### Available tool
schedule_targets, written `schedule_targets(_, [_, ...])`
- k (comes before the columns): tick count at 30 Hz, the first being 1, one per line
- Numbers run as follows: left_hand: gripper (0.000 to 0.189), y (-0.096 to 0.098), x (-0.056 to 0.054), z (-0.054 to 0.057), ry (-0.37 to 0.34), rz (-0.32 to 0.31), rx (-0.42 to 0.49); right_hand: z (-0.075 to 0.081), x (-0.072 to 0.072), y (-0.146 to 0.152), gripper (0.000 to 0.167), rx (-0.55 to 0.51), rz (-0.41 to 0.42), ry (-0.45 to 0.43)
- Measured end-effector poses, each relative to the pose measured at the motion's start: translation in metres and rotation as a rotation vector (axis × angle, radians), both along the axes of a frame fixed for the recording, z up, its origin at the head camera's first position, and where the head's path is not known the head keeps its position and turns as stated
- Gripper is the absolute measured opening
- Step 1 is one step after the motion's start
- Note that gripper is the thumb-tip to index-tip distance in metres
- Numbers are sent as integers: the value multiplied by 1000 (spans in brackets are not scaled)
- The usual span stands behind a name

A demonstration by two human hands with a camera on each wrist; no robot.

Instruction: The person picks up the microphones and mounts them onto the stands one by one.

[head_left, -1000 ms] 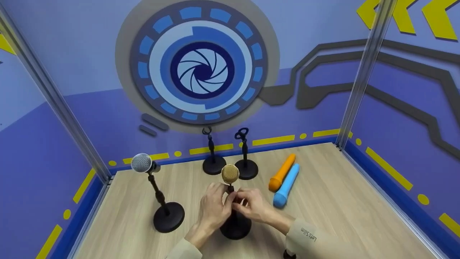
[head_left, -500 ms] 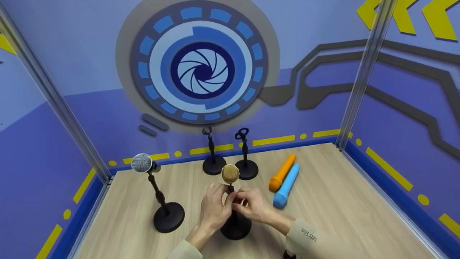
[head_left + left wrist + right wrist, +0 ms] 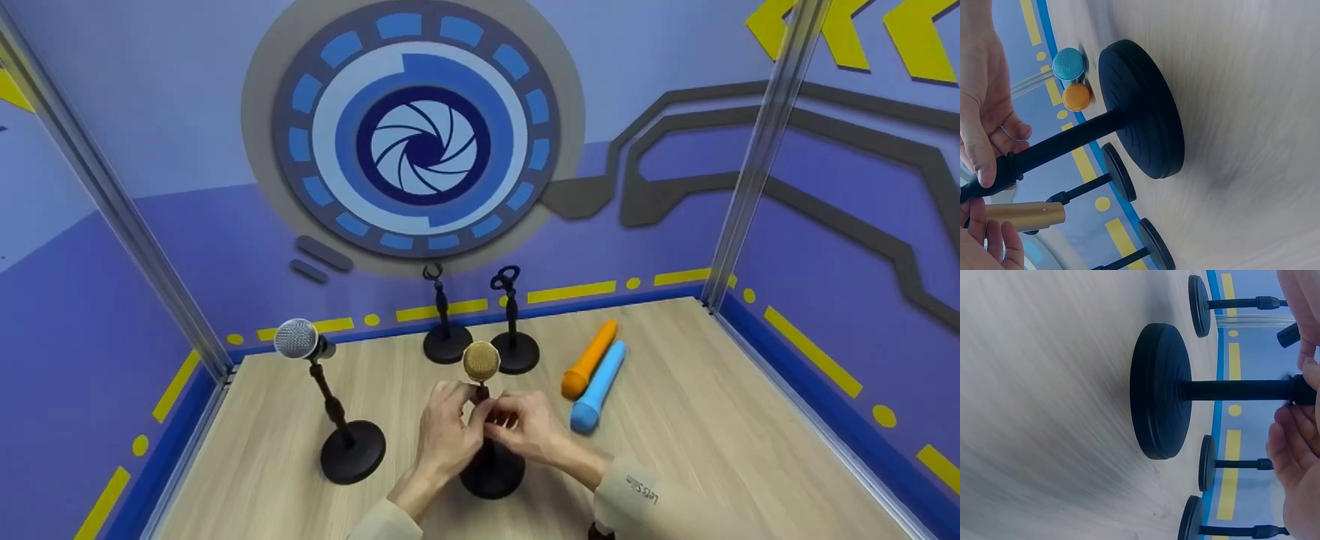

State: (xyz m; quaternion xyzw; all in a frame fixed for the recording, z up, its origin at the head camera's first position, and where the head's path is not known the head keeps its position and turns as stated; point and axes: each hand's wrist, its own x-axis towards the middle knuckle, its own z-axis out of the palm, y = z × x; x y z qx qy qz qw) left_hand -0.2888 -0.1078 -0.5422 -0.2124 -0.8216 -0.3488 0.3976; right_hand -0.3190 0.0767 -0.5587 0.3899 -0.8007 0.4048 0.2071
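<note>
Wrist views sideways, apparently low.

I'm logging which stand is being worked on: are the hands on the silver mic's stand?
No, the left hand and right hand are at the gold mic's stand, apart from the silver mic's stand.

Near the middle of the back edge of the desk [image 3: 720,420], a back-left stand [image 3: 448,345] and a back-right stand [image 3: 516,353] are standing close together. Before them, toward the front edge, a front stand [image 3: 492,478] is standing with a front microphone [image 3: 481,362] on top, the left hand [image 3: 448,433] holding it from the left, the right hand [image 3: 529,427] from the right. Toward the left edge, a left stand [image 3: 354,454] is bearing a left microphone [image 3: 297,340]. Right of the back-right stand, a farther loose microphone [image 3: 589,361] is lying just beside a nearer loose microphone [image 3: 598,388].
</note>
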Motion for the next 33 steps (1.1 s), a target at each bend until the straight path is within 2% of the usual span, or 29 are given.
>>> schedule_targets(4, [15, 0, 1, 0, -10, 2, 2, 1, 2, -3, 11, -18, -82, -5])
schedule_targets(8, [17, -1, 1, 1, -9, 6, -1, 3, 5, -7, 21, -15, -164, -19])
schedule_targets(12, [18, -1, 1, 1, -4, 7, 0, 3, 6, -7, 27, 9, -196, -73])
schedule_targets(15, [18, -1, 1, 1, -7, 5, -1, 3, 4, -4, 26, 6, -140, -134])
schedule_targets(20, [16, 0, 0, 2, -8, 4, -4, 4, 0, 2, 28, -28, 17, -250])
schedule_targets(24, [17, 0, 0, 2, -8, 2, -1, 4, -1, 5, 27, -51, 108, -317])
schedule_targets(28, [17, 0, 1, 2, -8, 2, 0, 5, 0, 6, 25, -51, 148, -340])
schedule_targets(33, [17, -1, 0, 2, 1, 8, -8, 6, 1, 6, 24, -65, 158, -340])
